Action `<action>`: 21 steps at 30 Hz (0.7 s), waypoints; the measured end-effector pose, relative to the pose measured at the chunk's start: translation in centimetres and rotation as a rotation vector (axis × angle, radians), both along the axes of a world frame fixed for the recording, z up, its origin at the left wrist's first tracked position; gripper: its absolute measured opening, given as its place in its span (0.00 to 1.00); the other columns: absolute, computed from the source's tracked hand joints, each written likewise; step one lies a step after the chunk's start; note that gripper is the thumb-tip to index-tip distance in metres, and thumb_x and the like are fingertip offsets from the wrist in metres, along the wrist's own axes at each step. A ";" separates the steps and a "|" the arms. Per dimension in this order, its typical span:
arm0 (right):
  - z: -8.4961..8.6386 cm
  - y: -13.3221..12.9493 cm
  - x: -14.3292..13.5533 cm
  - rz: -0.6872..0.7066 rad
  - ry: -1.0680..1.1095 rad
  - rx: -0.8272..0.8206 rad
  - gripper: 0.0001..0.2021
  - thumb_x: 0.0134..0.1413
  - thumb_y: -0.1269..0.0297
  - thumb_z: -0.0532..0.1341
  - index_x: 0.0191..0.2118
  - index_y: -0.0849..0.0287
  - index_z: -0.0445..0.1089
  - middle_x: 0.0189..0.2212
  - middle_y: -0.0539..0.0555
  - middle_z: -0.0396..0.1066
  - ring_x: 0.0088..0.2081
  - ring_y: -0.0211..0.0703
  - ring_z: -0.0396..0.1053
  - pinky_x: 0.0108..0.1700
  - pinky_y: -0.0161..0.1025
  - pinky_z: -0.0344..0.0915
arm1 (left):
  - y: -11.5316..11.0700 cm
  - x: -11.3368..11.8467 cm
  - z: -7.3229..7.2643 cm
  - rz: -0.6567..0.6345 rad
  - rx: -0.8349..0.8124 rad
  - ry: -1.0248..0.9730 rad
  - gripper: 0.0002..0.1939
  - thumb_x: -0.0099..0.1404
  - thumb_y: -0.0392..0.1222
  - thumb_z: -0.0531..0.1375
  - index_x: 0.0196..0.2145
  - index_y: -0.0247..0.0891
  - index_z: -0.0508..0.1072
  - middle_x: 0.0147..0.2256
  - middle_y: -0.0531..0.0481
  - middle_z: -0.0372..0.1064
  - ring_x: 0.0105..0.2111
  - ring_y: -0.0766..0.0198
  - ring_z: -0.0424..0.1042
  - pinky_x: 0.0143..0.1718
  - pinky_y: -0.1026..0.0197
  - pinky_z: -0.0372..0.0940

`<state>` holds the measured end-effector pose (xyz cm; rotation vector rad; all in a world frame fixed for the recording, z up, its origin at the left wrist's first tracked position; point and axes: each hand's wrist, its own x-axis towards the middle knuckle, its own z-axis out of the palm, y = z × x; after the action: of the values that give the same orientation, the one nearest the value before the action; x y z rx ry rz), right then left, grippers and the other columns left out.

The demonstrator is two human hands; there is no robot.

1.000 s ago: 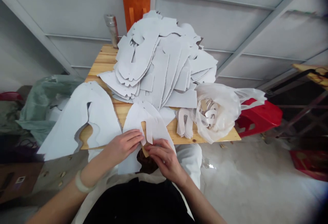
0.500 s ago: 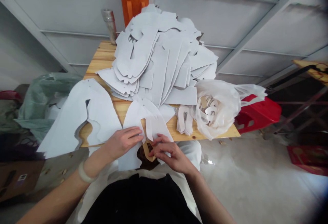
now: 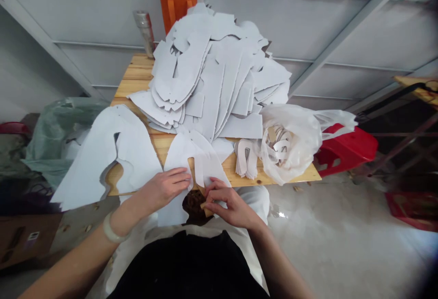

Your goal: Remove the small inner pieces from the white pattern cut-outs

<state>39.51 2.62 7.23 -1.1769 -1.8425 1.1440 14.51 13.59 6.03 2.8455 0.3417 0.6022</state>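
Note:
My left hand (image 3: 171, 185) lies with outstretched fingers on a white cut-out piece (image 3: 176, 153) at the table's front edge, pressing on its left side. On the right side of that piece, my right hand (image 3: 227, 203) is closed in a pinch on a small tan strip (image 3: 207, 207); the fingers cover most of it. The piece hangs over the edge towards my lap, with a dark brown patch (image 3: 193, 205) showing through its opening. Another large white cut-out piece (image 3: 137, 134) with a curved slot lies to the left, overhanging the edge.
A tall heap of white cut-out pieces (image 3: 219, 75) covers the back of the wooden table (image 3: 132, 73). Small U-shaped pieces (image 3: 251, 153) are stacked at right, beside a plastic bag (image 3: 301, 139) holding more. A metal flask (image 3: 145, 32) stands behind; a red stool (image 3: 356, 150) is at right.
My right hand has drawn the tan strip slightly down and right, away from the opening; less of the strip shows. My left hand stays almost where it was.

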 end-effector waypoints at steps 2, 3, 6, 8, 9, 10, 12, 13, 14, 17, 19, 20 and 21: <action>-0.1 0.0 0.0 -0.004 0.005 -0.006 0.12 0.64 0.69 0.65 0.27 0.58 0.71 0.30 0.48 0.69 0.43 0.39 0.71 0.73 0.51 0.47 | 0.0 0.0 -0.1 -0.003 -0.001 0.001 0.12 0.75 0.30 0.53 0.46 0.34 0.77 0.49 0.43 0.78 0.57 0.54 0.73 0.56 0.50 0.74; -0.1 0.0 -0.1 -0.007 0.004 -0.007 0.11 0.64 0.69 0.65 0.27 0.58 0.71 0.31 0.48 0.69 0.42 0.39 0.71 0.73 0.51 0.47 | 0.1 0.0 -0.1 -0.005 0.000 0.002 0.12 0.75 0.30 0.53 0.46 0.34 0.77 0.49 0.44 0.78 0.57 0.54 0.72 0.56 0.50 0.74; -0.1 0.1 0.0 -0.007 -0.005 -0.012 0.11 0.63 0.69 0.65 0.28 0.58 0.72 0.32 0.48 0.69 0.42 0.39 0.71 0.73 0.51 0.47 | 0.2 0.0 -0.1 -0.012 -0.006 0.016 0.13 0.75 0.30 0.53 0.46 0.35 0.77 0.49 0.44 0.78 0.58 0.54 0.72 0.56 0.51 0.74; 0.1 0.0 0.1 0.023 -0.020 -0.009 0.11 0.62 0.69 0.66 0.27 0.58 0.73 0.32 0.48 0.70 0.43 0.40 0.71 0.73 0.52 0.46 | 0.2 0.0 0.2 -0.017 -0.027 0.030 0.13 0.75 0.30 0.52 0.47 0.36 0.77 0.49 0.45 0.78 0.58 0.55 0.72 0.57 0.51 0.73; 0.2 -0.1 0.2 0.050 -0.036 0.001 0.10 0.62 0.69 0.66 0.27 0.58 0.73 0.32 0.48 0.70 0.43 0.40 0.72 0.73 0.53 0.45 | 0.1 0.0 0.4 -0.017 -0.040 0.040 0.13 0.75 0.30 0.52 0.47 0.36 0.77 0.49 0.44 0.78 0.58 0.55 0.72 0.57 0.51 0.73; 0.3 -0.2 0.3 0.084 -0.058 0.019 0.10 0.62 0.70 0.65 0.28 0.58 0.73 0.32 0.48 0.71 0.43 0.40 0.72 0.73 0.54 0.44 | -0.1 0.1 0.7 -0.013 -0.053 0.049 0.13 0.75 0.30 0.52 0.48 0.36 0.76 0.49 0.44 0.77 0.58 0.55 0.72 0.58 0.50 0.72; 0.5 -0.8 0.4 0.149 -0.119 0.070 0.10 0.62 0.71 0.63 0.28 0.57 0.73 0.32 0.48 0.71 0.43 0.40 0.72 0.74 0.55 0.44 | -0.5 0.4 1.2 0.013 -0.084 0.068 0.12 0.74 0.31 0.53 0.47 0.35 0.76 0.49 0.43 0.77 0.57 0.54 0.71 0.59 0.50 0.71; 0.6 -1.2 0.4 0.170 -0.151 0.099 0.11 0.63 0.72 0.61 0.28 0.57 0.72 0.31 0.48 0.70 0.42 0.41 0.72 0.73 0.56 0.45 | -0.8 0.5 1.4 0.032 -0.100 0.075 0.11 0.74 0.33 0.54 0.46 0.35 0.76 0.48 0.42 0.76 0.57 0.54 0.71 0.59 0.50 0.70; 0.7 -1.6 0.4 0.182 -0.182 0.124 0.12 0.63 0.73 0.59 0.28 0.56 0.71 0.29 0.48 0.69 0.40 0.41 0.72 0.73 0.56 0.46 | -1.0 0.7 1.5 0.053 -0.109 0.075 0.10 0.74 0.34 0.54 0.45 0.35 0.75 0.47 0.43 0.76 0.57 0.54 0.71 0.59 0.50 0.70; 0.7 -2.8 0.3 0.170 -0.260 0.158 0.13 0.65 0.74 0.55 0.30 0.55 0.69 0.26 0.47 0.66 0.35 0.40 0.69 0.71 0.55 0.53 | -1.6 1.2 1.0 0.131 -0.083 0.035 0.10 0.76 0.35 0.53 0.42 0.36 0.75 0.43 0.45 0.76 0.54 0.55 0.72 0.55 0.52 0.72; 0.7 -3.6 0.2 0.156 -0.314 0.153 0.12 0.66 0.73 0.55 0.30 0.55 0.69 0.26 0.47 0.65 0.33 0.40 0.68 0.70 0.53 0.55 | -1.9 1.4 0.4 0.189 -0.058 0.012 0.12 0.77 0.35 0.51 0.40 0.37 0.74 0.42 0.47 0.76 0.53 0.56 0.73 0.52 0.54 0.73; 0.6 -3.9 0.1 0.161 -0.353 0.147 0.13 0.66 0.72 0.56 0.29 0.56 0.69 0.26 0.47 0.65 0.33 0.40 0.67 0.69 0.53 0.55 | -2.0 1.5 0.2 0.219 -0.057 0.005 0.13 0.78 0.36 0.51 0.39 0.37 0.74 0.41 0.48 0.76 0.53 0.56 0.73 0.51 0.55 0.73; 0.5 -4.2 0.0 0.177 -0.409 0.137 0.13 0.66 0.71 0.57 0.28 0.56 0.69 0.26 0.47 0.66 0.33 0.40 0.68 0.69 0.53 0.55 | -2.2 1.6 -0.1 0.245 -0.061 0.000 0.13 0.78 0.36 0.51 0.39 0.38 0.74 0.41 0.48 0.76 0.53 0.57 0.73 0.50 0.56 0.73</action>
<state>39.49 -1.56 7.71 -1.2561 -2.3331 0.8963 16.16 11.41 5.94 2.7661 0.7038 0.6243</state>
